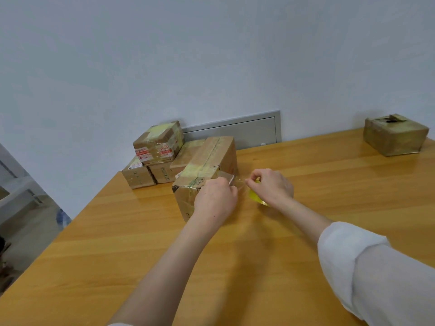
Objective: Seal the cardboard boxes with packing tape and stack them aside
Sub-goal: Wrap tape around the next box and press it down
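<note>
Box (207,161) just behind left hand (215,200) (touching, w/ tape)

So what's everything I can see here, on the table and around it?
long box: one, brown cardboard with yellowish tape, mid-table, under the hands
stacked boxes: at least four, brown, taped, far left by the wall, one on top
lone box: one, olive-brown, far right of the table
tape roll: one, yellow, under the right hand
clear tape strip: one, stretched between the hands
table: one, light wood
wall panel: one, grey, low on the wall
left hand: on the long box's near end, pinching the strip
right hand: holding the tape roll
</note>
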Demonstrator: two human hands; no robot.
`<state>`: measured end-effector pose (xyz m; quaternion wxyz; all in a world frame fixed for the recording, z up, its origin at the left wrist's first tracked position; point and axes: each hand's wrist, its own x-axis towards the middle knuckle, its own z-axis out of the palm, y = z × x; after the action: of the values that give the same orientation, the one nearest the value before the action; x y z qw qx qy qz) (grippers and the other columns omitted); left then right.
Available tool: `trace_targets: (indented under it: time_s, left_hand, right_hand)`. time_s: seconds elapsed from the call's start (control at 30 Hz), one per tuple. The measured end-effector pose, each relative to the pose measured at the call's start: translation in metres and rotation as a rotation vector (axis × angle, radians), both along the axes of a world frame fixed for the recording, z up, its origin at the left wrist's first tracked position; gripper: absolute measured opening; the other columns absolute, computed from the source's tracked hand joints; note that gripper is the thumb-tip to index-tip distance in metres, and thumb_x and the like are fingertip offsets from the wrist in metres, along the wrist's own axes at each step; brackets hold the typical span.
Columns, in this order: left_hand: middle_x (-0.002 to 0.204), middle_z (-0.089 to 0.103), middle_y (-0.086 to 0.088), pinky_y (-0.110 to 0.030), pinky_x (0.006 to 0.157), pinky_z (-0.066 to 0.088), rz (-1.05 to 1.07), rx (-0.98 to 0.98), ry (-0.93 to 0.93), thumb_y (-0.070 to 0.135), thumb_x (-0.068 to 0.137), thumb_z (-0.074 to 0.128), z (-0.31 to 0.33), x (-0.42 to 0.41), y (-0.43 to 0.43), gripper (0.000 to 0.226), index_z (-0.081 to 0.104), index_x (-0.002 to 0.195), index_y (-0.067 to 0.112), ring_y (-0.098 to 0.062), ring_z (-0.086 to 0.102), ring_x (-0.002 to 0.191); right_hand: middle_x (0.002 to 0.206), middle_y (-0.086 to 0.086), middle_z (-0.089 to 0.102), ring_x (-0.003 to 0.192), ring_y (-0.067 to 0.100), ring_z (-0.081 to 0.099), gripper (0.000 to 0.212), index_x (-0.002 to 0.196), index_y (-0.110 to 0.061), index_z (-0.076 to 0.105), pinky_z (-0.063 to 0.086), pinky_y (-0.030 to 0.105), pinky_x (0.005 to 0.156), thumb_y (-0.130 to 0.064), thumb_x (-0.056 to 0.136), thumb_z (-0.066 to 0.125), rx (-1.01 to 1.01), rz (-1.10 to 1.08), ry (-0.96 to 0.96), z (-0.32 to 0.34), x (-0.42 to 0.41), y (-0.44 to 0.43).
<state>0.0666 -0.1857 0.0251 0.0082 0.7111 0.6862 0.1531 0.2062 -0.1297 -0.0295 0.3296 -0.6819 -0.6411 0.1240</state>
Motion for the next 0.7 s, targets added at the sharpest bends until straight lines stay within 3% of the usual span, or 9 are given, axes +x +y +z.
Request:
trace_targets:
  time_s: [0.17, 0.53, 0.7]
  left_hand:
    - [0.106, 0.061, -0.017, -0.034, 0.065, 0.041, 0.037, -0.078, -0.004, 0.014, 0.097, 0.039, -0.020, 0.007, 0.012, 0.025, 0.058, 0.106, 0.001, -0.035, 0.059, 0.096]
    - [0.108, 0.058, -0.016, -0.034, 0.066, 0.042, 0.037, -0.102, 0.092, 0.009, 0.097, 0.038, -0.034, 0.010, 0.028, 0.025, 0.058, 0.110, 0.002, -0.032, 0.058, 0.097]
    - [0.112, 0.058, -0.017, -0.035, 0.068, 0.042, 0.038, -0.120, 0.123, 0.007, 0.096, 0.037, -0.033, 0.014, 0.032, 0.027, 0.056, 0.115, 0.003, -0.033, 0.058, 0.102]
  right_hand:
    - [0.082, -0.003, 0.064, 0.088, 0.027, 0.061, 0.022, 0.073, -0.034, 0.058, 0.034, 0.029, 0.062, -0.053, 0.084, 0.057, 0.000, -0.002, 0.016, -0.002, 0.001, 0.000]
    - [0.074, -0.008, 0.054, 0.075, 0.021, 0.049, 0.020, 0.069, -0.036, 0.058, 0.031, 0.027, 0.060, -0.051, 0.081, 0.056, -0.016, 0.021, -0.049, 0.000, -0.002, -0.003]
    - [0.071, -0.009, 0.055, 0.075, 0.022, 0.052, 0.021, 0.064, -0.036, 0.056, 0.030, 0.027, 0.056, -0.051, 0.079, 0.057, -0.015, 0.040, -0.044, 0.002, -0.001, -0.005]
